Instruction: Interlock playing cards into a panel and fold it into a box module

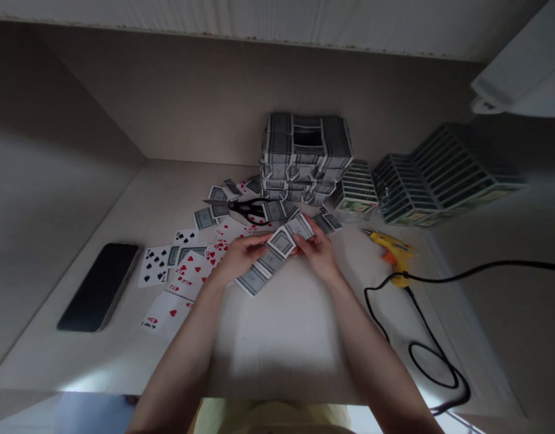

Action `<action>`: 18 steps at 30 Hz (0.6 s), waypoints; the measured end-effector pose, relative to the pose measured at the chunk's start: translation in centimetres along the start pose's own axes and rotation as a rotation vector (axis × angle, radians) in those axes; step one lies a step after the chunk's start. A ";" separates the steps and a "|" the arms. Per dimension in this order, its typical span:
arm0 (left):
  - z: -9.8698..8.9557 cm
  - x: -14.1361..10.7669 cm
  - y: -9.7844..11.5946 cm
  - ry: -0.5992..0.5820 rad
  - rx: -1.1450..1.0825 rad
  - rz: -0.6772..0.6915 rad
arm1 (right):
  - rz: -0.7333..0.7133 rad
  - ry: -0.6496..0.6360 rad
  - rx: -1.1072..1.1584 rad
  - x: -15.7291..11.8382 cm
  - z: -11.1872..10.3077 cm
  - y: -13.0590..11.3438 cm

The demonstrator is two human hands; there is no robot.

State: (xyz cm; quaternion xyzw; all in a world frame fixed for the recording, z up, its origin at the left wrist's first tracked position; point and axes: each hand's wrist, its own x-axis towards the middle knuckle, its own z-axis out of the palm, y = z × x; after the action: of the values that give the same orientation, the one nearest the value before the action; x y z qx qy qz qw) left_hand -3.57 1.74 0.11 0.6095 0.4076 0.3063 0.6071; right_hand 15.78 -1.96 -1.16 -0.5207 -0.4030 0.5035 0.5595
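Note:
A slanting strip of patterned playing-card backs [271,260] is between my two hands, its lower end near the tabletop. One small card piece [281,241] lies across the strip at an angle. My left hand [240,258] pinches the strip's left edge near that piece. On the other side, my right hand [319,248] grips the upper right part, thumb on top. Loose face-up cards [191,274] spread beside my left forearm. Black-handled scissors [241,208] lie among card pieces just beyond my hands.
A box-like structure built of cards [307,157] stands at the back. To its right are stacked card boxes [433,175]. A yellow glue gun [395,253] with a looping black cable [440,355] lies on the right, and a black phone [100,287] on the left.

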 end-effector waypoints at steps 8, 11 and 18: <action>0.0 -0.1 0.2 0.001 0.069 -0.021 | 0.016 -0.019 -0.006 -0.1 -0.1 0.0; 0.0 -0.1 0.2 0.012 0.096 -0.022 | 0.017 -0.032 -0.022 -0.1 -0.2 -0.1; 0.3 0.0 -0.4 0.020 0.095 -0.005 | 0.023 -0.084 -0.112 0.0 -0.3 0.6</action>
State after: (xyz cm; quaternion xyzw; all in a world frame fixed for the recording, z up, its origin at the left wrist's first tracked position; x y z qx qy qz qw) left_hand -3.43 1.54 -0.34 0.6335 0.4296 0.2910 0.5739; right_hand 16.02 -2.10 -1.82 -0.5340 -0.4476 0.5079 0.5065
